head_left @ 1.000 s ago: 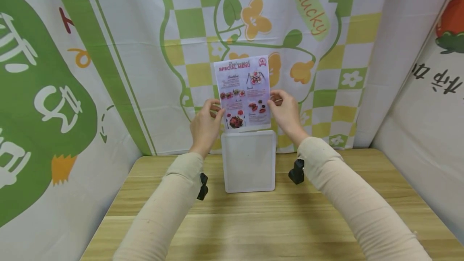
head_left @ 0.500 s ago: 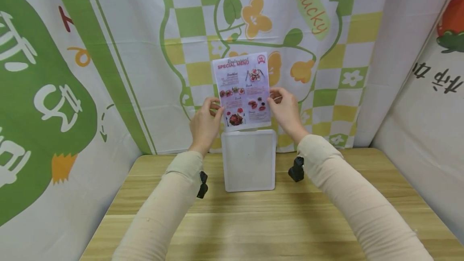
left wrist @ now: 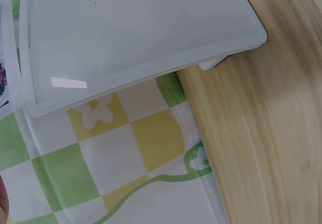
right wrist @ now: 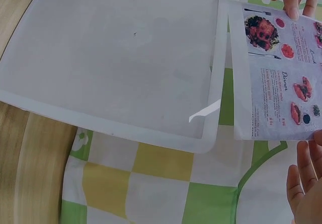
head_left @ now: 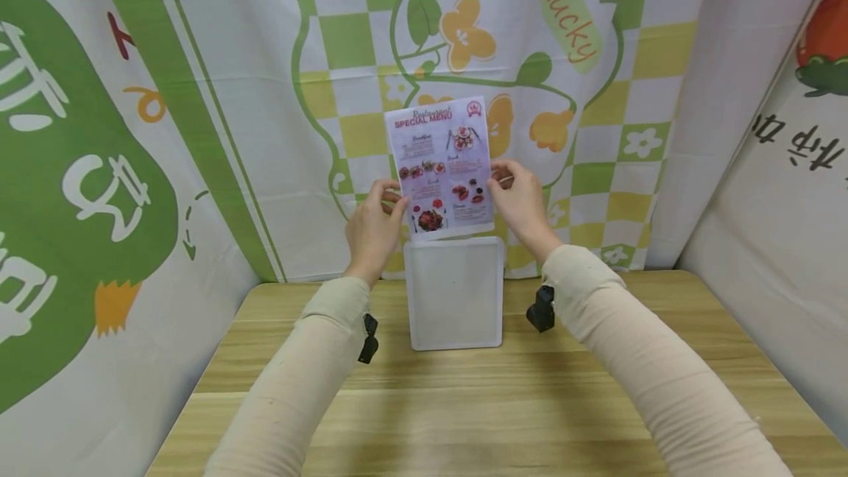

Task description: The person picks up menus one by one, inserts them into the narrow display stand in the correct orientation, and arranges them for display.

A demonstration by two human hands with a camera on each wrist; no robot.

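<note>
A printed menu sheet, headed "Special Menu" with food pictures, is held upright and slightly tilted between both hands. My left hand pinches its left edge, my right hand its right edge, both on the lower half. Just below the sheet's bottom edge stands a white-rimmed display frame with a blank pale panel, leaning back on the table. In the right wrist view the menu sits just past the frame's top rim, with a narrow gap. A support foot shows behind the frame in the left wrist view.
The wood-grain table reaches back to a green and yellow checked cloth hanging behind. Printed cloth walls close in the left and right sides. Black wrist cameras hang under both cuffs.
Over the last second the menu sheet has risen slightly and shifted a little left, staying above the frame. Both hands keep their hold; the frame stands in the same place.
</note>
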